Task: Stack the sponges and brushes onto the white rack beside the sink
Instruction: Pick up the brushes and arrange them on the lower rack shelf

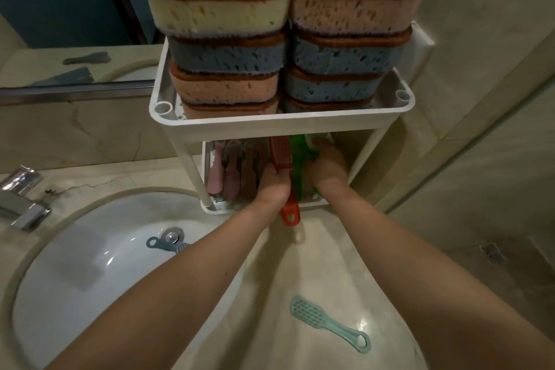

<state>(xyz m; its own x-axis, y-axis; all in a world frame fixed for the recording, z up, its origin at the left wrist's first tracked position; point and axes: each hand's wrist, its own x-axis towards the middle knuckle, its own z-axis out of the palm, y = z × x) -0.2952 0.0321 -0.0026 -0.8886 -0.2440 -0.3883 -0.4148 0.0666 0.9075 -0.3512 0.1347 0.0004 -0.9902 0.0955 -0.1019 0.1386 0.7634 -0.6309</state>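
From my remote station I see both bare hands reaching into the lower tier of the white plastic two-tier rack (282,122), which stands on the pale marble bench (330,264) beside the white oval sink (90,279). The left hand (271,182) has its fingers curled round a red plastic scrubbing brush (280,153), whose looped handle juts past the tier's front edge. The right hand (326,168) lies against a green plastic brush (297,159) just beside it. Its fingers are hidden under the upper tier, so I cannot tell whether they grip. Brown-topped oval sponges (216,0) stand stacked on the upper tier. Pink brushes (231,174) fill the lower tier's left side. A mint-green brush (329,323) lies on the bench, and a grey-blue brush (166,244) lies in the sink.
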